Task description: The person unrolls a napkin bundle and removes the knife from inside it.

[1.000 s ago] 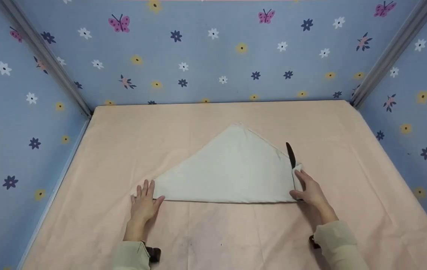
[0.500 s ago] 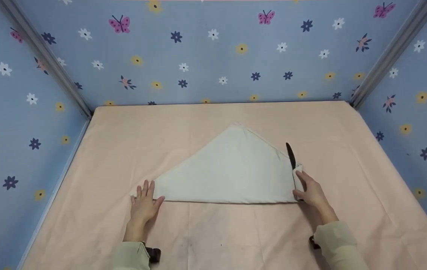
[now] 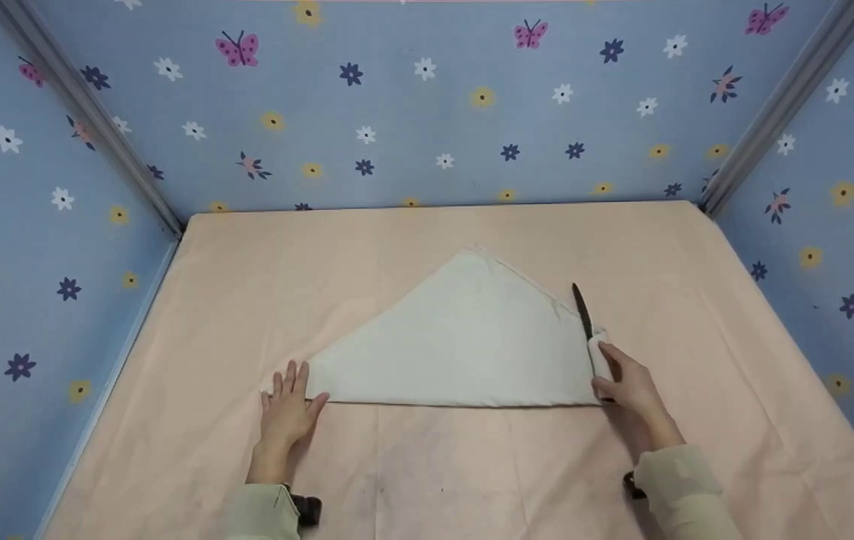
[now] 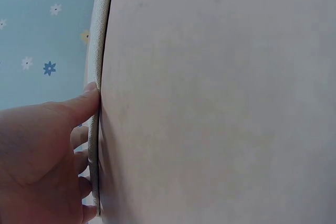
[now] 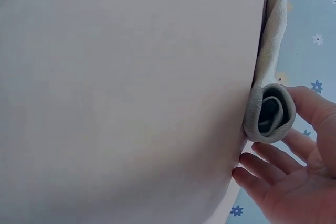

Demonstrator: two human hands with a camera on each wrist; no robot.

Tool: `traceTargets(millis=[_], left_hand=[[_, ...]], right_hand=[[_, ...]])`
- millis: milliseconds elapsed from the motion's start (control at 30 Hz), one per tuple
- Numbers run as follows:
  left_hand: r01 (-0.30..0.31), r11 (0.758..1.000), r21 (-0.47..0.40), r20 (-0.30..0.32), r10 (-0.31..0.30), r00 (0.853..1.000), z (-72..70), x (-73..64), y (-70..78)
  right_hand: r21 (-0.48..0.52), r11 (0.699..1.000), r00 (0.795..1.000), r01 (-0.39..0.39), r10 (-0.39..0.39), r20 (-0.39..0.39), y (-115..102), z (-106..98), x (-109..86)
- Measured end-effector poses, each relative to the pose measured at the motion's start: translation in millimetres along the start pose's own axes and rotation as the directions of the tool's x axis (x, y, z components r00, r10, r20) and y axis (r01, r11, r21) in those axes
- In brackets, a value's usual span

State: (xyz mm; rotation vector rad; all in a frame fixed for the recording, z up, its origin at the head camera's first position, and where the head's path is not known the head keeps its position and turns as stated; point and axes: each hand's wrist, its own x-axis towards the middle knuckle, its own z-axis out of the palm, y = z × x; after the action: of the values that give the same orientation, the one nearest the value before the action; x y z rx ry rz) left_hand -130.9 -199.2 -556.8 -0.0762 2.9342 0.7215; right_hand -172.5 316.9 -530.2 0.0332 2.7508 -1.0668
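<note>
A pale cloth napkin point(image 3: 441, 337) lies folded with one peak pointing away from me and a straight near edge. Its right end is a small roll point(image 5: 270, 113), and its coiled layers show in the right wrist view. From the far end of this roll sticks a dark knife blade point(image 3: 582, 309); the rest of the knife is hidden. My right hand point(image 3: 630, 382) holds the roll, thumb on one side and fingers on the other. With fingers spread, my left hand point(image 3: 288, 416) rests flat on the napkin's left corner, the thumb point(image 4: 86, 103) at its near edge.
A peach-coloured cloth point(image 3: 427, 472) with creases covers the table. Blue panels with flowers and butterflies point(image 3: 427, 105) stand at the back and both sides, joined by grey corner posts point(image 3: 779, 112).
My right hand has shifted slightly to the right, and the roll and knife blade have moved a little the same way. The left hand stays in place.
</note>
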Motion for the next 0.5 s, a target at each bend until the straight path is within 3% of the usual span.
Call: traceTargets(millis=[500], left_hand=[[-0.001,1.000,-0.003,0.015,0.001,1.000,0.4,0.9,-0.5]], right_hand=[[0.097,0.995,1.000,-0.016,0.015,0.003,11,-9,-3.8]])
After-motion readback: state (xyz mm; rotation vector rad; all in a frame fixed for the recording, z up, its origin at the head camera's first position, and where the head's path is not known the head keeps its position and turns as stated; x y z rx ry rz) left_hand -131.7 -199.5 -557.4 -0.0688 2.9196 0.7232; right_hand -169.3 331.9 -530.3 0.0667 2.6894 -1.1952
